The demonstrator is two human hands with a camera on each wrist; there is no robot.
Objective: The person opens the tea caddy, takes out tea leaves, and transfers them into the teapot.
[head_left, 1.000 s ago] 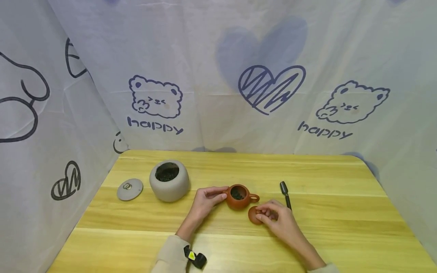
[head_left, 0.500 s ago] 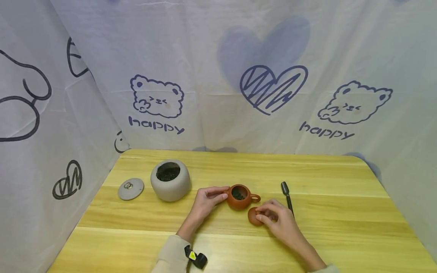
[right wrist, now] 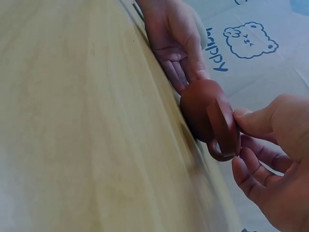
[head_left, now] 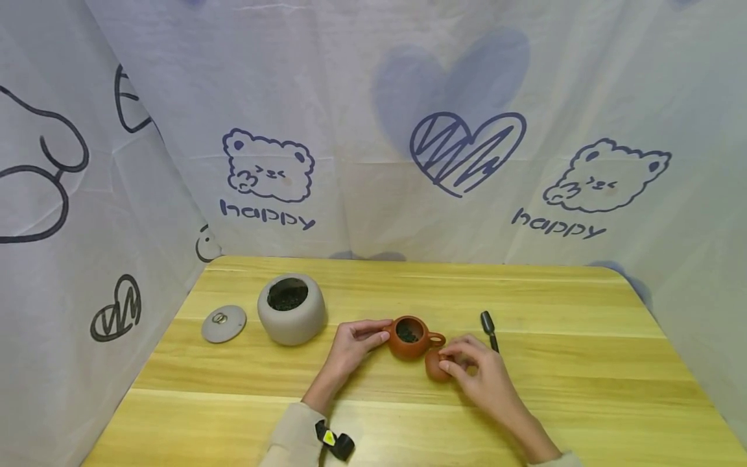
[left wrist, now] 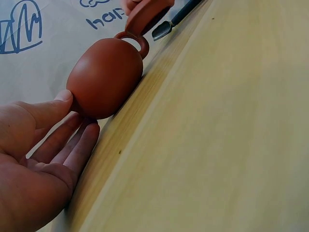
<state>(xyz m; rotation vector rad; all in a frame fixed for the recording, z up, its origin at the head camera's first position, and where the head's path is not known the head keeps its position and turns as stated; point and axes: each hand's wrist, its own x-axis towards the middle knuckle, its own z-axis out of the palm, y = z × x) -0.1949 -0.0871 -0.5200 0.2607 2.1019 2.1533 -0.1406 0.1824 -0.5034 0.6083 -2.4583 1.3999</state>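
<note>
A small reddish-brown clay teapot [head_left: 408, 352] stands uncovered on the wooden table, with dark green leaves [head_left: 408, 334] inside it. My left hand [head_left: 350, 350] pinches its spout side between thumb and fingers; the spout itself is mostly hidden. The looped handle [left wrist: 144, 48] points right. Just in front of that handle, my right hand [head_left: 483, 376] pinches the matching teapot lid [head_left: 434, 368] by its knob, which the fingertips cover. In the right wrist view the lid [right wrist: 223, 126] is tilted on edge and off the table, close beside the pot; whether they touch, I cannot tell.
A grey-white round jar [head_left: 292, 321] with dark leaves inside stands left of the teapot. Its flat grey lid [head_left: 230, 329] with a ring lies farther left. A dark tea scoop [head_left: 487, 324] lies behind my right hand. Printed cloth [head_left: 362, 130] hangs behind the table.
My right hand has moved the teapot lid slightly up towards the teapot's handle and tilted it more. My left hand and the teapot have stayed in place.
</note>
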